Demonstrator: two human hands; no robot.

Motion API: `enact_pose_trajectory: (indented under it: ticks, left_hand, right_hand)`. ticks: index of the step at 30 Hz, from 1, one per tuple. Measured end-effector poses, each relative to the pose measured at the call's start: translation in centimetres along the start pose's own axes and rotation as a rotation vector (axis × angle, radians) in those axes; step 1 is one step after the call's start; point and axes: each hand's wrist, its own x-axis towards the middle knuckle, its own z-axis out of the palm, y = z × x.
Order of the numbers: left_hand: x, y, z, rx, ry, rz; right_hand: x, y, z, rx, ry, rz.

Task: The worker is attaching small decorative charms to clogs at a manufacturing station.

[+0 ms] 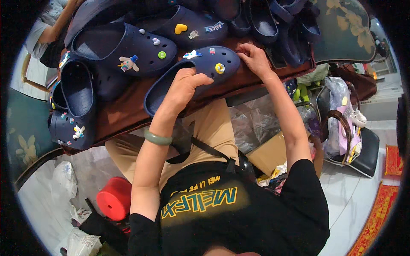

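While in the left grip [181, 90], navy clog [207, 64] beside right hand [255, 60].

At least eight navy clogs [77, 98] show: three charms [220, 68] on the front clog [205, 64], four on the left neighbour [143, 49], three on the rear clog [190, 21], including one yellow heart [181, 28]. One green bangle [158, 137], one cardboard box [271, 153].

The left forearm [149, 166] rises to a curled left hand [183, 87], gripping, its thumb [201, 80] stretched rightward and other fingers partly hidden. The right forearm [290, 117] slants up and inward; the right hand [255, 61] bends its fingers [245, 48] loosely leftward.
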Motion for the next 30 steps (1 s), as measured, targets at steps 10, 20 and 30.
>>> enact_pose_trajectory:
  ticks: [10, 20, 30]
  left_hand:
    - [0.3, -0.5, 0.1, 0.008, 0.017, 0.063]
    - [0.5, -1.4, -0.2, 0.070, 0.021, 0.099]
    - [0.8, -2.1, -0.3, 0.085, 0.013, 0.126]
  right_hand:
    - [-4.6, -5.3, 0.9, 0.499, 0.194, -0.202]
    - [-5.5, -5.5, 1.3, 0.349, 0.237, -0.286]
    - [-3.1, -5.0, -0.7, 0.825, -0.193, 0.174]
